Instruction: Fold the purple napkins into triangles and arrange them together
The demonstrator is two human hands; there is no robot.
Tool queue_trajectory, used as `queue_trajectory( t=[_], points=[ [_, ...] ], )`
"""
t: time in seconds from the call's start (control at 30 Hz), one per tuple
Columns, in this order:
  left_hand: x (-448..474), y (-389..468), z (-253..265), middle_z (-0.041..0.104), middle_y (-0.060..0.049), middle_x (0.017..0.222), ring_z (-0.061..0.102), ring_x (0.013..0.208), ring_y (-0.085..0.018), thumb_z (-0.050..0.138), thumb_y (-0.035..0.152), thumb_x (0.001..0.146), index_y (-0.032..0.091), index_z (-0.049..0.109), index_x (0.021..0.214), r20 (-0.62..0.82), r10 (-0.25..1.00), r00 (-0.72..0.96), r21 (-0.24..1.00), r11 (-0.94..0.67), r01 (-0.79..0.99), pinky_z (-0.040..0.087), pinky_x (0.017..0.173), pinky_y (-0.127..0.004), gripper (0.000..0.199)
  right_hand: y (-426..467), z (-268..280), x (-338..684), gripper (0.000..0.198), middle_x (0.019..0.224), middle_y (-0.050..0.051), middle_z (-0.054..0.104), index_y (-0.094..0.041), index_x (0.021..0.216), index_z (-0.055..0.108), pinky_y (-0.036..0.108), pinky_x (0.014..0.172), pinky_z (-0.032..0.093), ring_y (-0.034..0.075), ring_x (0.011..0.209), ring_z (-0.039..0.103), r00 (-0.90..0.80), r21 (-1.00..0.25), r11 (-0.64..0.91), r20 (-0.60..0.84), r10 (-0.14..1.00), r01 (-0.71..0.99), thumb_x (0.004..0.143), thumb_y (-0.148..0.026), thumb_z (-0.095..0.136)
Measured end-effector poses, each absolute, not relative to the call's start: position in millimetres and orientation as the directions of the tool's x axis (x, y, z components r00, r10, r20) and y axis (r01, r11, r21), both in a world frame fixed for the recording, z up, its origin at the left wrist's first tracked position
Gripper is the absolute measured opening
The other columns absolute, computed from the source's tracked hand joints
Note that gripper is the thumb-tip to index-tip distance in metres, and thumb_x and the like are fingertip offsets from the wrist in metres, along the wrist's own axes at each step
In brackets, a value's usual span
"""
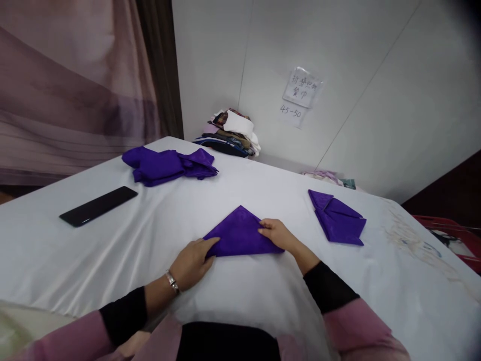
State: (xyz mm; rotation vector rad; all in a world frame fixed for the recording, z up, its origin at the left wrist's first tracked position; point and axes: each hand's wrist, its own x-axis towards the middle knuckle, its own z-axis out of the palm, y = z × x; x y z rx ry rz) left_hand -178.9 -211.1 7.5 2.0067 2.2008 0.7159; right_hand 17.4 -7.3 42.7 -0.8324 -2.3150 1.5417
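A purple cloth napkin point(240, 233), folded into a triangle, lies on the white tablecloth right in front of me. Its point faces away from me and its long edge runs along my side. My left hand point(193, 263), with a silver bracelet at the wrist, is closed on the left corner, thumb on top. On the right slanting edge, the thumb and fingers of my right hand point(277, 234) pinch the cloth. Off to the right lies another purple napkin point(338, 220), folded into a shape with pointed corners.
Crumpled purple cloths point(165, 165) are heaped at the back left. A dark flat phone-like slab point(99, 205) lies nearer on the left. Behind the table's far edge are stacked clothes point(233, 133). Handwritten paper signs point(300, 90) hang on the wall. A red basket point(451, 225) stands at the right.
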Motion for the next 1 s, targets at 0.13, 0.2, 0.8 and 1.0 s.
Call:
queue_trajectory(
  t=[0.13,0.2,0.8,1.0],
  points=[
    [-191,-209,9,0.064,-0.004,0.087,0.060,0.081,-0.020,0.050,0.025,0.079,0.019,0.042,0.125,0.254,0.931,-0.264,0.420,0.140,0.897,0.045,0.079,-0.037,0.046,20,33,-20,0.011,0.063,-0.003,0.059,-0.017,0.078,0.063,0.021,0.052,0.037,0.010,0.054,0.050,-0.725,-0.799,0.361,-0.132,0.676,0.481,0.074,-0.021,0.053],
    [-196,-210,8,0.065,-0.004,0.087,0.060,0.082,-0.020,0.050,0.027,0.079,0.019,0.043,0.124,0.275,0.918,-0.284,0.433,0.146,0.889,0.043,0.081,-0.038,0.046,26,26,-30,0.010,0.063,-0.002,0.061,-0.017,0.076,0.064,0.022,0.054,0.038,0.011,0.056,0.052,-0.700,-0.755,0.396,-0.113,0.706,0.522,0.072,-0.019,0.055],
    [-216,-219,-4,0.065,-0.001,0.086,0.059,0.083,-0.019,0.051,0.024,0.075,0.021,0.050,0.117,0.271,0.872,-0.407,0.593,0.182,0.785,0.045,0.080,-0.036,0.042,10,13,-42,0.035,0.118,0.005,0.061,-0.021,0.119,0.055,0.030,0.092,0.039,0.019,0.106,0.056,-0.641,-0.393,0.618,0.090,0.762,0.681,0.085,-0.023,0.046],
    [-218,-223,-8,0.065,0.001,0.084,0.060,0.082,-0.018,0.048,0.022,0.076,0.023,0.050,0.116,0.310,0.853,-0.420,0.586,0.176,0.791,0.047,0.078,-0.034,0.040,13,0,-43,0.037,0.119,0.005,0.059,-0.021,0.121,0.054,0.030,0.093,0.039,0.018,0.106,0.055,-0.653,-0.380,0.648,0.134,0.745,0.660,0.085,-0.024,0.046]
  ],
)
